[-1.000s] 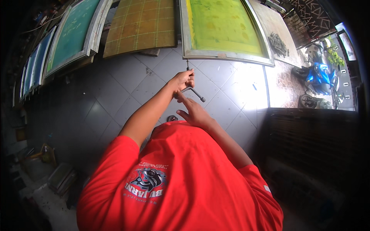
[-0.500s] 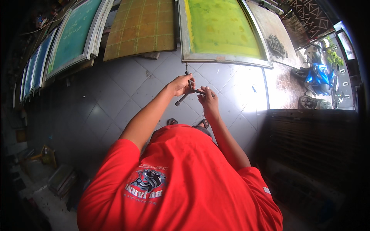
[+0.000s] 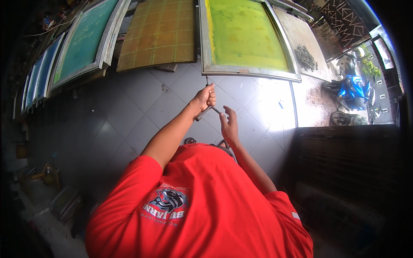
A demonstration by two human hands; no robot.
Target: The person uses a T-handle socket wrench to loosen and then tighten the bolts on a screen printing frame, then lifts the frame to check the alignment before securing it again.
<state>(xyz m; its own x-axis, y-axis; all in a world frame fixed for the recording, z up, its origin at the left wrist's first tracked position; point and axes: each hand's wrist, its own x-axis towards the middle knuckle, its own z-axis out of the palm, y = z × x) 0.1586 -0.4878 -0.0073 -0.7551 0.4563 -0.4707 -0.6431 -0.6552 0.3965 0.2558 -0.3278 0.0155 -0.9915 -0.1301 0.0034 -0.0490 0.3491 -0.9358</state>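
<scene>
My left hand (image 3: 205,98) is closed around one arm of a dark metal Y-shaped socket wrench (image 3: 200,116). A thin tip sticks up past my fist and meets, or passes just under, the near edge of a metal-framed screen with yellow-green mesh (image 3: 245,36). I cannot tell whether it engages anything there. The wrench's other two arms spread below my fist, one to the left and one to the right. Beside the right arm is my right hand (image 3: 230,122), its fingers stretched apart, with the thumb close to or touching that arm's end.
Left of the yellow-green screen lies a brown board with yellow grid lines (image 3: 157,38). Teal and blue framed screens (image 3: 86,38) line the far left. Dark metal pieces (image 3: 305,58) lie on a pale board at right. Beyond stands a blue motorcycle (image 3: 353,92). Grey tiles (image 3: 129,112) cover the floor.
My left hand has wrapped into a fist on the wrench's upper arm. My right hand has let go of its arm and dropped slightly, opening its fingers. The wrench has turned a little.
</scene>
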